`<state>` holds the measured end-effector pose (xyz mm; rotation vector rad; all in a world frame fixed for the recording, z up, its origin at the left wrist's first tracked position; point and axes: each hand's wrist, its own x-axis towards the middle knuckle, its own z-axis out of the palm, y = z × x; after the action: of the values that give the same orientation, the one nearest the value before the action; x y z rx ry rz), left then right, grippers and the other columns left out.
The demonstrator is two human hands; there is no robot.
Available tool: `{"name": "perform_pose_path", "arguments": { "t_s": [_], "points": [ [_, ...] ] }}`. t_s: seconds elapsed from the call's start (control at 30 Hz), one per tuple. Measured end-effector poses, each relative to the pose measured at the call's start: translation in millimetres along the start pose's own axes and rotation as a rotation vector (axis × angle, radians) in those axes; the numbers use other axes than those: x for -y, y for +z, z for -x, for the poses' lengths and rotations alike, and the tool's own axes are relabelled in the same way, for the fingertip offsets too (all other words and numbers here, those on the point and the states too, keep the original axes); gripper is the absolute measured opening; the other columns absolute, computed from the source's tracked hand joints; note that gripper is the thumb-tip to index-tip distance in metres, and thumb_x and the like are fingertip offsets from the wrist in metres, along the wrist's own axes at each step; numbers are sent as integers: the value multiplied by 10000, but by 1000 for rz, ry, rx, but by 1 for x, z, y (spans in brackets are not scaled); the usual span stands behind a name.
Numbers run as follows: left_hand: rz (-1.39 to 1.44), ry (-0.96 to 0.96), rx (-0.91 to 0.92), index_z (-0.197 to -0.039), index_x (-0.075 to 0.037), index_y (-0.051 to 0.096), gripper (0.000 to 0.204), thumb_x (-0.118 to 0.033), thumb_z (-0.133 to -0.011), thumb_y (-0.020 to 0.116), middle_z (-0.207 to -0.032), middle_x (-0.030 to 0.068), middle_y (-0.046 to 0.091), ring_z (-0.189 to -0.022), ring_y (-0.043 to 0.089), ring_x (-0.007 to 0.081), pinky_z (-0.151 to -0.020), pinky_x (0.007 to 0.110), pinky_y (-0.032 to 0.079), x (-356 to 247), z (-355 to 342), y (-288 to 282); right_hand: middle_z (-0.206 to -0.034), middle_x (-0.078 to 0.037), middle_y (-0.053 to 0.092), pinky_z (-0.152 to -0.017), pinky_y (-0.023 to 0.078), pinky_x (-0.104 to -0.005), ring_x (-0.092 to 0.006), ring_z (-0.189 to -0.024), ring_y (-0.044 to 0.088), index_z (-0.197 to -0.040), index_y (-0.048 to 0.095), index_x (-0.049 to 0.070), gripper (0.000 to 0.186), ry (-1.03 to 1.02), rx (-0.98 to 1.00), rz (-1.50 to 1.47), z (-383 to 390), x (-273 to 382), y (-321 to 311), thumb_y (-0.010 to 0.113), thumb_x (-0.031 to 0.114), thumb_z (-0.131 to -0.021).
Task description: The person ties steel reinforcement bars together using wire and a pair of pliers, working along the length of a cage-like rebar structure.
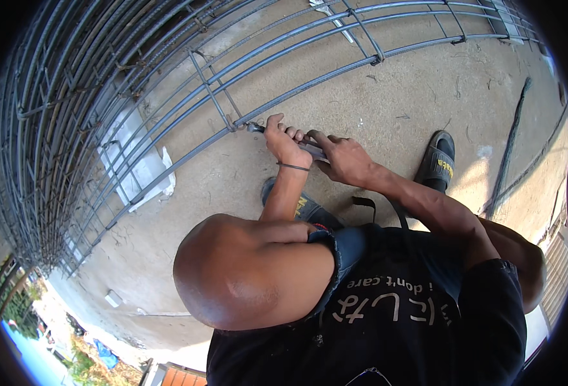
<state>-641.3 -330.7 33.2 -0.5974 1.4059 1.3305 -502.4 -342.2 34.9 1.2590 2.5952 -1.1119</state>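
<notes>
Both my hands are on a pair of pincers with a dark jointed head and long grey handles [316, 152]. My left hand [286, 143] is closed round it close to the head, with a dark band on the wrist. Farther back, the fingers of my right hand [347, 158] wrap the handle ends. The head is against or just beside the lower bar of a rebar cage [168, 172], where a stirrup [210, 93] meets that bar. Whether the jaws grip tie wire there is too small to tell.
Many more steel bars [52, 96] are stacked at the left. A white slab [132, 157] lies under the cage, and a silver tool [338, 24] lies beyond it. My sandalled feet [437, 162] stand on the concrete floor [419, 83]. A dark rod [512, 135] lies at the right.
</notes>
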Motion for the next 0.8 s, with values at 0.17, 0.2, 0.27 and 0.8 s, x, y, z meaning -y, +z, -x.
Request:
{"name": "perform_pose_path", "arguments": {
  "t_s": [0.17,0.2,0.27,0.8],
  "points": [
    [-456,584,175,-946,-73,567,235,-291,-859,579,-809,74,596,-832,586,197,-678,352,445,2,9,-53,-787,-89,643,-544,523,-293,-168,-636,635,-1154,489,1,345,241,859,-1497,-14,-23,-8,613,165,-877],
    [-385,564,242,-1089,-25,567,330,-292,-895,565,-917,137,639,-865,630,228,-659,321,472,-2,9,-57,-791,-98,645,-540,527,-299,-175,-647,642,-1159,489,4,343,218,924,-1736,-13,-31,2,610,169,-883],
    [-374,510,248,-1083,-5,559,348,-296,-894,574,-915,150,644,-792,639,220,-598,283,469,-3,12,-64,-815,-128,653,-608,552,-305,-200,-711,666,-1175,475,14,341,173,955,-1939,-10,-33,9,582,202,-911],
    [-1705,1602,-41,-1019,-90,623,411,-275,-685,778,-918,103,622,-939,570,304,-901,449,364,-114,12,-76,-1003,-127,604,-782,503,-389,-316,-962,575,-1079,584,76,316,-263,-420,30,-23,4,-106,682,178,-798]
  ]
}}
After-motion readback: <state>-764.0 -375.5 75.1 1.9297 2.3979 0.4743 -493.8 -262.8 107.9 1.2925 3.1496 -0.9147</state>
